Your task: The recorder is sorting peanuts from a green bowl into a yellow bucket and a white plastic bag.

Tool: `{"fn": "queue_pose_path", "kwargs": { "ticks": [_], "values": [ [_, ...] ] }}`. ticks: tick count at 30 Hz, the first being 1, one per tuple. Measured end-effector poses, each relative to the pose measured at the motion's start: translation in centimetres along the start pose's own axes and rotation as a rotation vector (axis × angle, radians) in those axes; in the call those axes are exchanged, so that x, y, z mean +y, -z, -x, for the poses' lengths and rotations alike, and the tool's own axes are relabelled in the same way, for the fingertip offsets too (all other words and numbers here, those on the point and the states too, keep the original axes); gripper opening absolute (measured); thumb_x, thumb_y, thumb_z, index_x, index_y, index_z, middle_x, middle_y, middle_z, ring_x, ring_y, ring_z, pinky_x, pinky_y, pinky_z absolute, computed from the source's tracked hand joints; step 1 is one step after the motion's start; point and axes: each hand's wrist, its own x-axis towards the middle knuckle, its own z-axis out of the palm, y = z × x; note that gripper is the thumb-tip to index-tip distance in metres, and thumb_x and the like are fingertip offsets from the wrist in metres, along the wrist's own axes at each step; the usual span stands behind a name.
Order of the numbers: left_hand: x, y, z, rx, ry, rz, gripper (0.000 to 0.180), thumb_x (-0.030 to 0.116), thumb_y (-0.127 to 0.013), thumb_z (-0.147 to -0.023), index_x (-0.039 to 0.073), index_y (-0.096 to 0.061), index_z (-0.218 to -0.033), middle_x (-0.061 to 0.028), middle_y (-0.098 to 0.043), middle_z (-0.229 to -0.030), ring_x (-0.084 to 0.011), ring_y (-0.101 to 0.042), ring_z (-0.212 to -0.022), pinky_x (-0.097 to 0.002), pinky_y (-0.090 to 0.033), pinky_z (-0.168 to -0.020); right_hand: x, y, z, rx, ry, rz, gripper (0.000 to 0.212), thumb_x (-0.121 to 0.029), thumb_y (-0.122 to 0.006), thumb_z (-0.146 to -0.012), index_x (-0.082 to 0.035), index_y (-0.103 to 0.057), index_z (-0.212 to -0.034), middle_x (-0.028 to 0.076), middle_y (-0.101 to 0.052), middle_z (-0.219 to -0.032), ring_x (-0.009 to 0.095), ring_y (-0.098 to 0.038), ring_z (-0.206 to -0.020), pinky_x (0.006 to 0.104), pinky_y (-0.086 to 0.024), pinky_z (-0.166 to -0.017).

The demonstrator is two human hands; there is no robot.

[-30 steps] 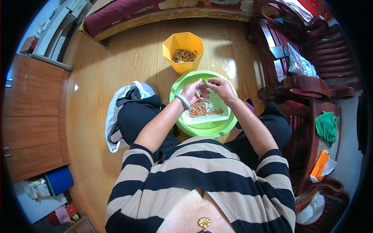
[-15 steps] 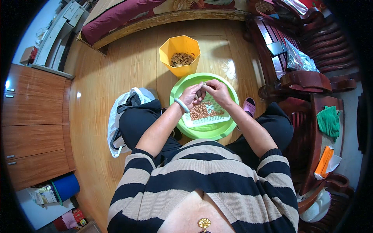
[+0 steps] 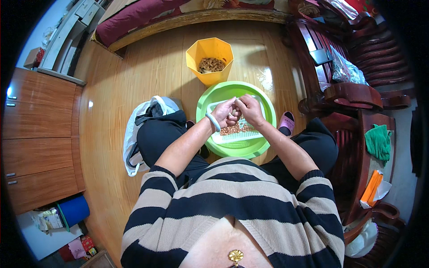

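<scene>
My left hand (image 3: 225,112) is curled palm-up with a few pale peanuts in shell (image 3: 231,115) partly hidden in its fingers. Against its fingertips, my right hand (image 3: 250,110) pinches; the peanut between the two hands is mostly covered by the fingers. Both hands are over a white perforated tray (image 3: 228,145) that sits inside a round light-green basin (image 3: 203,99). Reddish-brown shelled peanuts (image 3: 230,130) lie spread on the tray, below my hands.
Just beyond the basin stands a yellow faceted bin (image 3: 208,48) with brown peanut shells (image 3: 211,65) in it. A white plastic bag (image 3: 134,129) is beside my left knee. Dark wooden seats (image 3: 313,62) line the right, a wooden-edged bed (image 3: 187,23) the far side.
My right hand has closed in more tightly, its fingers bent down over the left fingertips. My hands have shifted slightly nearer and to the right. The view has tilted a little.
</scene>
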Motion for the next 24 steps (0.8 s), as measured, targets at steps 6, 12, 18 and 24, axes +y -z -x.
{"fn": "queue_pose_path", "kwargs": {
  "ticks": [6,12,18,24],
  "values": [
    [-0.4,1.0,-0.1,0.014,-0.062,-0.008,0.037,0.045,-0.039,-0.094,0.011,-0.047,-0.081,0.0029,-0.039,-0.059,-0.0064,-0.031,-0.043,-0.0179,-0.022,-0.036,1.3,-0.3,0.4,-0.099,-0.523,-0.955,0.017,-0.019,-0.054,-0.091,-0.004,-0.063,-0.090,0.003,-0.062,-0.087,0.012,-0.057,-0.076,0.0260,-0.044,-0.068],
    [-0.7,2.2,-2.2,0.196,-0.156,-0.409,0.039,0.043,-0.037,-0.095,0.009,-0.048,-0.080,0.0000,-0.041,-0.060,-0.0099,-0.036,-0.045,-0.0220,-0.028,-0.039,4.6,1.4,0.3,-0.216,-0.608,-1.167,0.024,-0.024,-0.058,-0.089,-0.002,-0.066,-0.094,0.003,-0.064,-0.086,0.012,-0.059,-0.076,0.0258,-0.046,-0.068],
    [-2.0,9.0,-2.8,0.725,-0.405,-1.545,0.050,0.047,-0.040,-0.092,0.000,-0.051,-0.078,-0.0136,-0.051,-0.059,-0.0291,-0.049,-0.053,-0.0385,-0.044,-0.055,2.5,0.3,0.2,-0.066,-0.065,0.422,0.029,-0.027,-0.072,-0.076,-0.001,-0.068,-0.090,0.011,-0.066,-0.078,0.016,-0.060,-0.068,0.0294,-0.047,-0.064],
    [-0.8,2.6,-2.2,0.395,0.038,-0.353,0.040,0.051,-0.039,-0.093,0.016,-0.042,-0.074,0.0063,-0.031,-0.054,-0.0044,-0.026,-0.039,-0.0204,-0.016,-0.035,3.4,0.5,-0.2,-0.168,-0.471,-0.251,0.024,-0.019,-0.069,-0.081,0.001,-0.068,-0.094,0.007,-0.068,-0.087,0.011,-0.060,-0.074,0.0248,-0.047,-0.068]
  ]
}}
